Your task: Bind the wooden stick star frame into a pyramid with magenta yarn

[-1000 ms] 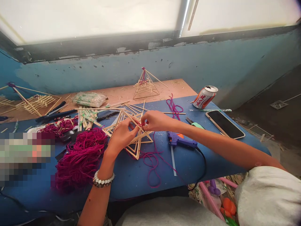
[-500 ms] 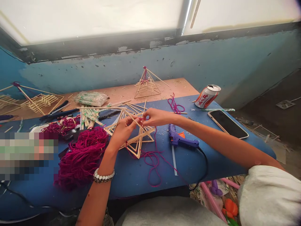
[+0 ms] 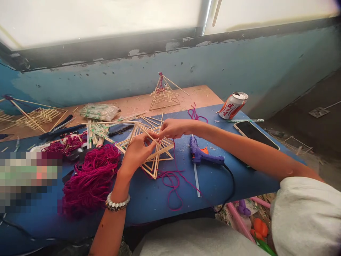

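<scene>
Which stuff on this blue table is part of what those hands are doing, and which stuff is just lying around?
Part of it:
- left hand and right hand
- thin wooden-stick star frame
- long magenta yarn strand

Just lying around:
- purple glue gun
- red-and-white drink can
- dark-screened smartphone

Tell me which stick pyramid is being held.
The frame over the blue table, held by the left hand and right hand; the frame by the wall and far-left frame sit untouched.

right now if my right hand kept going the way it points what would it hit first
Your right hand would probably meet the stick frame first, just past its fingertips; depth is unclear.
</scene>
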Demonstrator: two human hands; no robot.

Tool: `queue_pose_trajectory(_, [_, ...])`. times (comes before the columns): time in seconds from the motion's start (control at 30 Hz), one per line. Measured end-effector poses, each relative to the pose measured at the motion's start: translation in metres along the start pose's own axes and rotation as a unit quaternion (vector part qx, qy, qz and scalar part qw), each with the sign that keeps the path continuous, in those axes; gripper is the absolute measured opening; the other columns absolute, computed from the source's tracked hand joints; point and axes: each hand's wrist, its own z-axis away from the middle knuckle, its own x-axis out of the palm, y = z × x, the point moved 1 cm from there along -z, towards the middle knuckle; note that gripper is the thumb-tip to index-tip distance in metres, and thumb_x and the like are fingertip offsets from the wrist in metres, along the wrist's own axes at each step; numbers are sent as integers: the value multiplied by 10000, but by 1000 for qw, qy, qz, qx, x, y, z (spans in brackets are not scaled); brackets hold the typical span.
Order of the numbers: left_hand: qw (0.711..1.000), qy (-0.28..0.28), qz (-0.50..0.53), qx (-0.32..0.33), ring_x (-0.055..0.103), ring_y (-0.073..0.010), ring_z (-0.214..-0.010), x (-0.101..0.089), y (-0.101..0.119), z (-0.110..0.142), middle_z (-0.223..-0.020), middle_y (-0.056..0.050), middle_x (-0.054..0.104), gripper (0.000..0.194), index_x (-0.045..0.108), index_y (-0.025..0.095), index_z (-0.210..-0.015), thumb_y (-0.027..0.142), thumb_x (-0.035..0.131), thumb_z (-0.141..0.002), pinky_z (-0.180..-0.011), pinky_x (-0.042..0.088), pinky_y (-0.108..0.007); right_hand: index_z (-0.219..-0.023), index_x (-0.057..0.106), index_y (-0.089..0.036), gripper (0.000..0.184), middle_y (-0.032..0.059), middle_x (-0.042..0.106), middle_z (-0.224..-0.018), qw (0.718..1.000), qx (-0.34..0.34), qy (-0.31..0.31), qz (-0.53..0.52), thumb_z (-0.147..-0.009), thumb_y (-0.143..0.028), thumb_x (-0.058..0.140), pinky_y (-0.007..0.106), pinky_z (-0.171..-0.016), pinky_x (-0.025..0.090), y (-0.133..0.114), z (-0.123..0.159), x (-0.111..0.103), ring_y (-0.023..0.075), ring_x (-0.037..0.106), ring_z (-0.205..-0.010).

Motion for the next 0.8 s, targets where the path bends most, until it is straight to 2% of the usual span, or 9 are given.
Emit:
queue_pose_trajectory(0.23, [999,26,-13,-13,600,-145,-703,2,4,0,-877,10,739,189,732,230,-910,380,724,-796,-624,416,-270,-714,528,-182,261,-92,212,-587,999,19,-3,-38,-810,-398,637,244,-439,87,6,-1,1,57,131,-493])
queue_pose_trajectory(0.33, [999,42,-22,-20,579,-140,-663,3,3,-1,-824,17,729,188,744,237,-889,405,723,-807,-601,394,-272,-766,582,-170,204,-94,208,-583,998,14,-8,-55,-813,-363,632,243,-434,99,7,1,1,57,131,-485])
queue_pose_trajectory(0.43, [998,49,-32,-22,565,-141,-638,3,3,-1,-800,7,727,253,757,237,-888,476,691,-839,-597,387,-277,-748,545,-174,192,-93,220,-580,997,-8,1,-71,-833,-335,609,242,-436,104,9,5,1,56,137,-481])
queue_pose_trajectory(0.53, [998,50,-32,-20,563,-140,-629,3,4,0,-770,6,715,306,740,227,-875,522,658,-864,-605,387,-275,-816,592,-167,207,-88,251,-573,997,-24,53,-42,-876,-365,579,242,-446,140,13,11,2,62,189,-479])
queue_pose_trajectory(0.67, [999,41,3,-16,601,-143,-672,3,3,0,-827,4,728,316,710,225,-921,531,642,-878,-633,412,-266,-919,704,-139,310,-56,389,-589,983,-83,158,49,-900,-422,579,246,-507,223,19,21,4,72,290,-532])
queue_pose_trajectory(0.8, [998,34,50,-29,650,-169,-738,4,-4,-2,-864,-27,748,317,685,207,-954,511,630,-887,-687,452,-274,-911,736,-129,298,-39,476,-598,972,-129,182,79,-886,-387,591,249,-551,246,20,32,9,71,324,-560])
